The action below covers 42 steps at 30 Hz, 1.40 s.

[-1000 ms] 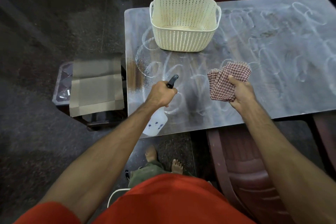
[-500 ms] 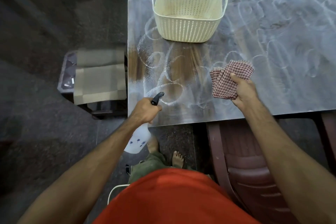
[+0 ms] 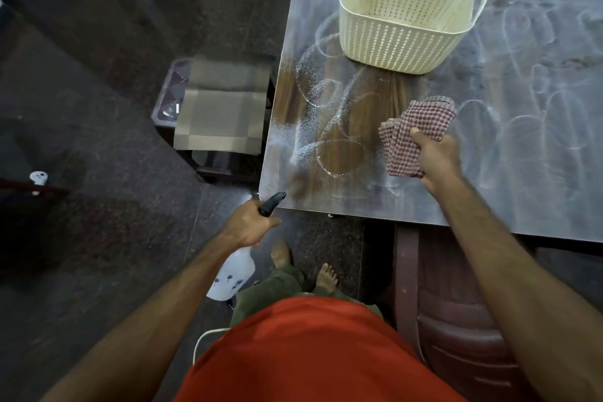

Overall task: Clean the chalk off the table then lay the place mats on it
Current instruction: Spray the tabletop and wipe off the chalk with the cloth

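The table (image 3: 522, 179) is covered in white chalk loops, with a wet brown patch near its left end. My left hand (image 3: 248, 225) grips a white spray bottle (image 3: 233, 274) with a black nozzle, held just off the table's front left corner. Over the table my right hand (image 3: 435, 157) holds a folded red-and-white checked cloth (image 3: 414, 134). Grey-brown place mats (image 3: 222, 108) lie stacked on a small stool left of the table.
A cream perforated basket (image 3: 408, 10) stands at the table's back left. A dark red plastic chair (image 3: 456, 320) is tucked under the front edge. My bare feet (image 3: 326, 276) stand on the dark stone floor beside it.
My left hand has drawn the spray bottle back from over the table to its front left corner. The wet sprayed patch has grown. The right hand keeps the cloth in place.
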Each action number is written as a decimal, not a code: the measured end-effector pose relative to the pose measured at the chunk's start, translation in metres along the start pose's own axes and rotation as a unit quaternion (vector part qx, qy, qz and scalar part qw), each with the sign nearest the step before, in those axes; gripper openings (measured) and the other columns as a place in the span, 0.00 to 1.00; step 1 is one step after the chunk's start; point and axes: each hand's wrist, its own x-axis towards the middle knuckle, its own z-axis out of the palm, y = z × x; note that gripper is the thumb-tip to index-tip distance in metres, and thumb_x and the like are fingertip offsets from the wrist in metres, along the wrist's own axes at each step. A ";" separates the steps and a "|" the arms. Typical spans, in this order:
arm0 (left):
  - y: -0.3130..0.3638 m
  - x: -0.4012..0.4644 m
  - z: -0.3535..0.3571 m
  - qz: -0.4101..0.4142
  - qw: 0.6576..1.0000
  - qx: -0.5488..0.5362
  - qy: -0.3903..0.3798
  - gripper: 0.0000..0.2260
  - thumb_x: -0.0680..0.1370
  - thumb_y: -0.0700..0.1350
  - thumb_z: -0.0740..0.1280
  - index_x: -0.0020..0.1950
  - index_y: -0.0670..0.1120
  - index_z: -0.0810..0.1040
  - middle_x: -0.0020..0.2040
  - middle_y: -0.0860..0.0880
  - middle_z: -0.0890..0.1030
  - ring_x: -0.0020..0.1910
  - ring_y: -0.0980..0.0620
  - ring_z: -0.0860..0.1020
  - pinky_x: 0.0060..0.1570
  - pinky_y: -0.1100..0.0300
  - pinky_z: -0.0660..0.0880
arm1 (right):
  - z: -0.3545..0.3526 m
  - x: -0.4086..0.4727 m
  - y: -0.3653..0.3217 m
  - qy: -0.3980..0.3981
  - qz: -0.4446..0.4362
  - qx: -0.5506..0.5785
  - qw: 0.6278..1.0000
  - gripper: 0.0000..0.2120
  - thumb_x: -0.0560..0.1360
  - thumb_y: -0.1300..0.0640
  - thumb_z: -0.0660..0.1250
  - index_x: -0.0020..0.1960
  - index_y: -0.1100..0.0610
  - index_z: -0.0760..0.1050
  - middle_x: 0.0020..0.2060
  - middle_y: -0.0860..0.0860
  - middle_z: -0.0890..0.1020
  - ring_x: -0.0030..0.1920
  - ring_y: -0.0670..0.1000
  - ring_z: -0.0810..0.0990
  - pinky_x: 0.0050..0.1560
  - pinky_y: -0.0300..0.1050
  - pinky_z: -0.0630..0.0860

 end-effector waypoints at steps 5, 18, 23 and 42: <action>-0.011 0.005 -0.010 0.030 0.994 -0.097 0.038 0.05 0.75 0.38 0.70 0.47 0.37 0.78 0.37 0.36 0.77 0.25 0.48 0.74 0.26 0.58 0.74 | -0.001 -0.012 0.021 -0.036 -0.210 -0.314 0.925 0.11 0.81 0.63 0.61 0.61 0.64 0.78 0.48 0.53 0.81 0.48 0.51 0.78 0.44 0.37 0.69; 0.025 0.040 -0.059 0.181 0.957 -0.215 0.067 0.09 0.76 0.41 0.69 0.52 0.36 0.78 0.49 0.31 0.79 0.20 0.53 0.70 0.26 0.61 0.72 | 0.014 -0.024 0.089 -0.180 -0.267 -0.644 0.694 0.35 0.77 0.31 0.50 0.73 0.55 0.65 0.76 0.58 0.60 0.76 0.58 0.59 0.73 0.64 0.59; 0.035 0.051 -0.079 0.198 0.953 -0.219 0.073 0.04 0.78 0.39 0.68 0.52 0.40 0.78 0.50 0.33 0.80 0.20 0.52 0.70 0.27 0.59 0.73 | 0.026 -0.020 0.110 -0.171 -0.270 -0.692 0.647 0.36 0.79 0.33 0.46 0.79 0.56 0.56 0.80 0.59 0.52 0.79 0.59 0.51 0.77 0.62 0.51; 0.046 0.085 -0.118 0.216 0.943 -0.241 0.075 0.06 0.75 0.45 0.68 0.50 0.46 0.78 0.51 0.36 0.80 0.22 0.43 0.72 0.35 0.47 0.76 | 0.058 -0.019 0.115 -0.155 -0.254 -0.700 0.649 0.36 0.79 0.33 0.43 0.81 0.49 0.43 0.80 0.55 0.41 0.80 0.57 0.41 0.77 0.65 0.44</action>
